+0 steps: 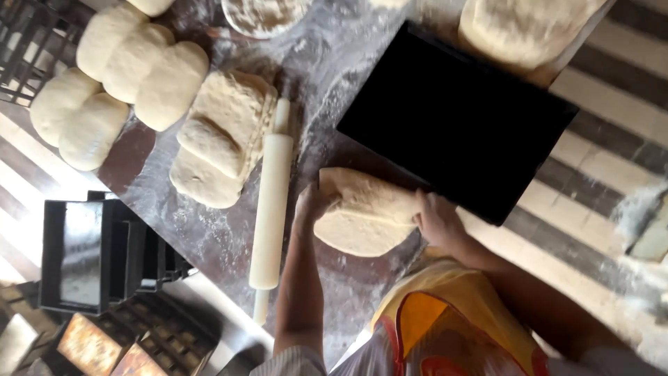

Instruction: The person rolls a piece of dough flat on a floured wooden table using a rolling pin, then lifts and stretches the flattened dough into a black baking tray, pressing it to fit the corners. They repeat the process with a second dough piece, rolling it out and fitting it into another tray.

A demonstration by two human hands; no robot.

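A flat, folded piece of pale dough (pixel 363 212) lies on the floured dark table (pixel 209 237) right in front of me. My left hand (pixel 312 203) grips its left edge. My right hand (pixel 437 221) holds its right edge, next to the corner of a black baking tray (pixel 456 118). A white rolling pin (pixel 270 202) lies just left of my left hand, pointing away from me.
Several shaped dough loaves (pixel 139 66) and a stack of flattened dough pieces (pixel 223 136) sit at the left. More dough (pixel 522 28) rests at the far right. Black loaf tins (pixel 90 254) are stacked beside the table. The floor is striped tile (pixel 598 174).
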